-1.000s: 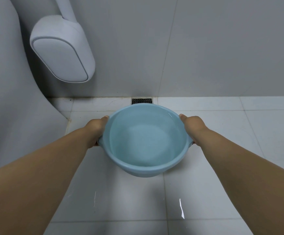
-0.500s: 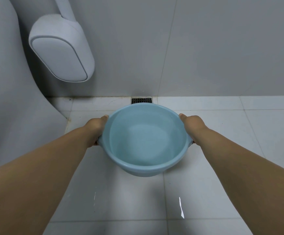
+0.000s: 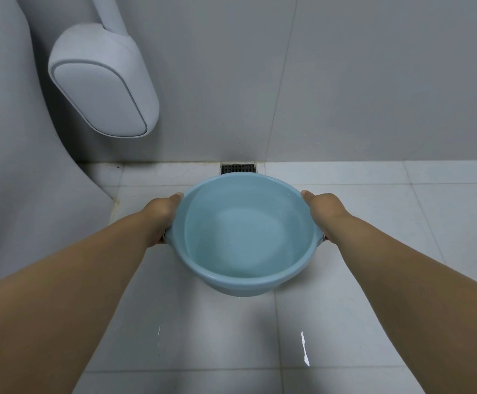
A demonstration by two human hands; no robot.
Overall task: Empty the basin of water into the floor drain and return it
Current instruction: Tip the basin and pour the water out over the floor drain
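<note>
A light blue round basin (image 3: 245, 282) with clear water in it hangs above the white floor tiles, held level in front of me. My left hand (image 3: 162, 213) grips its left rim and handle. My right hand (image 3: 324, 211) grips the right rim and handle. Just beyond the basin's far rim, the dark slotted floor drain (image 3: 237, 168) lies in the floor against the grey wall; its near edge is hidden by the basin.
A white wall-mounted fixture (image 3: 103, 86) hangs at the upper left. A grey curved surface (image 3: 18, 166) fills the left side. The grey wall (image 3: 345, 81) stands behind the drain. White floor tiles (image 3: 402, 223) spread to the right and below.
Both hands keep their grip. The basin has stayed almost still, with the drain showing slightly more beyond its far rim.
</note>
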